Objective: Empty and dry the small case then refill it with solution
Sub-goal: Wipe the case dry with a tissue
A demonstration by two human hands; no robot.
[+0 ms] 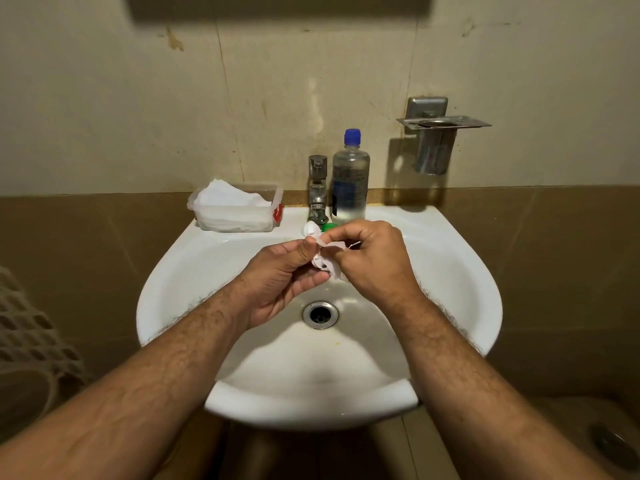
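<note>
Over the white sink, my left hand and my right hand meet above the basin. Between the fingers is a small white case, mostly wrapped in a piece of white tissue. The left hand holds the case from the left. The right hand pinches the tissue against it. A white cap and a green cap lie on the sink's back ledge, just behind the hands. The clear solution bottle with a blue cap stands upright beside the tap.
A metal tap stands at the back centre of the sink. A clear tub of white tissues sits on the back left ledge. A steel holder hangs on the wall at right. The drain lies under the hands.
</note>
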